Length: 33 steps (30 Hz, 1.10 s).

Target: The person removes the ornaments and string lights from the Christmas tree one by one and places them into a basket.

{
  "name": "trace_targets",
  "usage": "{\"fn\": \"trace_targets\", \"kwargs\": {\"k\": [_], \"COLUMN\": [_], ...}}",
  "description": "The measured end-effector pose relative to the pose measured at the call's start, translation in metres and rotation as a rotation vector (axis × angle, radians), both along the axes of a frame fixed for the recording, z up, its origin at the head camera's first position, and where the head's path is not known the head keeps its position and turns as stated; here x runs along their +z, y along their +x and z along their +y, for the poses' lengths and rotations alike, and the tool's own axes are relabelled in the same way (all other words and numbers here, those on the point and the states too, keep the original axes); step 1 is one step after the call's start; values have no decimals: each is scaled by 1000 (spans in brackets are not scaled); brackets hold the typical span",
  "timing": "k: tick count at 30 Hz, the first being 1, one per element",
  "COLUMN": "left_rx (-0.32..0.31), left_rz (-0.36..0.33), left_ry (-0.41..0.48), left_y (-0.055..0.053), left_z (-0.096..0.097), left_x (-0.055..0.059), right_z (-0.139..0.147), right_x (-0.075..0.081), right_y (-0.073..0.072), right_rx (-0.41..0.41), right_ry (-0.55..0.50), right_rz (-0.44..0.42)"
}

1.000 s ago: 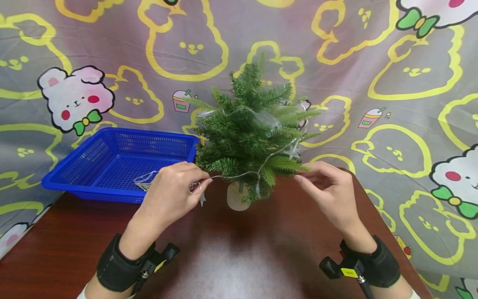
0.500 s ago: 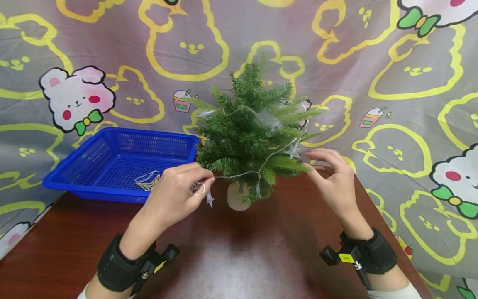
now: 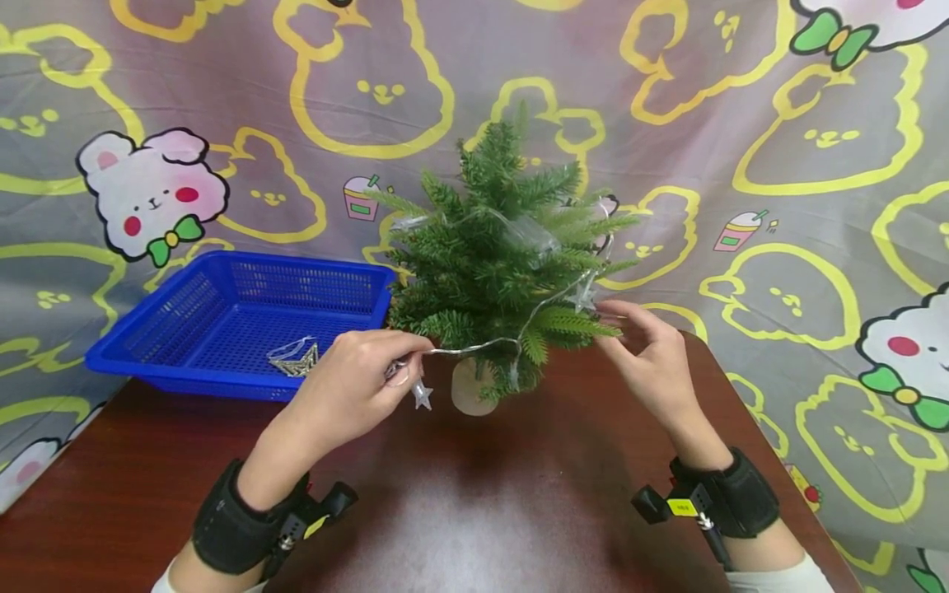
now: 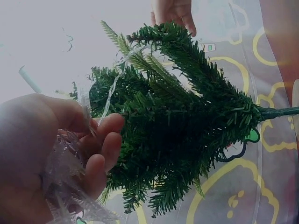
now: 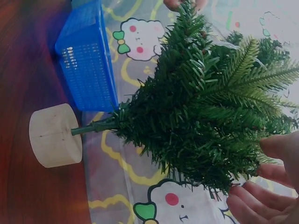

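Observation:
A small green Christmas tree (image 3: 493,255) stands upright on a round wooden base (image 3: 469,394). Star-shaped string lights (image 3: 474,351) run across its front and up the right side. My left hand (image 3: 356,375) pinches the wire at the tree's lower left. The bunched clear stars (image 4: 67,186) lie against its palm in the left wrist view, and one star (image 3: 423,397) dangles below the fingers. My right hand (image 3: 656,358) is at the lower right branches, thumb and fingers apart, its fingertips (image 5: 240,198) right at the needles in the right wrist view.
A blue plastic basket (image 3: 159,380) stands on the left of the brown table (image 3: 489,527), close beside the tree. In it lies a gold star ornament (image 3: 298,362) with a white loop. A patterned curtain (image 3: 667,148) hangs directly behind.
My left hand has shifted slightly right with the wire, and the dangling star shows more. The right hand's fingers opened away from the branch tip, then moved back left toward the branches.

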<state>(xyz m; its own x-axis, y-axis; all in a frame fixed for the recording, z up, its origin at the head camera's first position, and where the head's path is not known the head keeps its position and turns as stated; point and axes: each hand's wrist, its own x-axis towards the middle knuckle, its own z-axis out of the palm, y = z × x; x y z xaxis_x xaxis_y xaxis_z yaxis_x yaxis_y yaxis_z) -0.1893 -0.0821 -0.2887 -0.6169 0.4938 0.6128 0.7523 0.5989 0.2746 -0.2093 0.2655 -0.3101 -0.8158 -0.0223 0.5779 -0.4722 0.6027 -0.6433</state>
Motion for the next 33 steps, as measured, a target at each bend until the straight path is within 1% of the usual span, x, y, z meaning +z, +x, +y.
{"fn": "trace_targets", "kwargs": {"k": [3,6,12,16,19,24,27,29,33], "left_rx": [5,14,12,13,35,76,71,56,33], "left_rz": [35,81,128,146,162,203,209,208,215], "left_ry": [-9,4,93,162,208,235,248,267,351], "left_y": [1,2,1,-1,-1,0,-2,-3,-5], "left_z": [2,4,7,9,10,12,13,13,15], "left_x": [0,0,0,0,1,3,3,2,1], "right_z": [-2,-4,-6,-7,-8,-10,-12,-13,-15], "right_x": [-1,-1,-2,-3,-2,-2,-2,-2,-1], "right_y": [0,1,2,3,5,9,11,13,16], "right_rx": [22,31,44,40,38,46,47,53,72], "right_ry": [-8,-10,-10,4,10,1,6,2,4], "right_rz": [-30,-31,-18,-11,-11,-15,-10,-6,14]}}
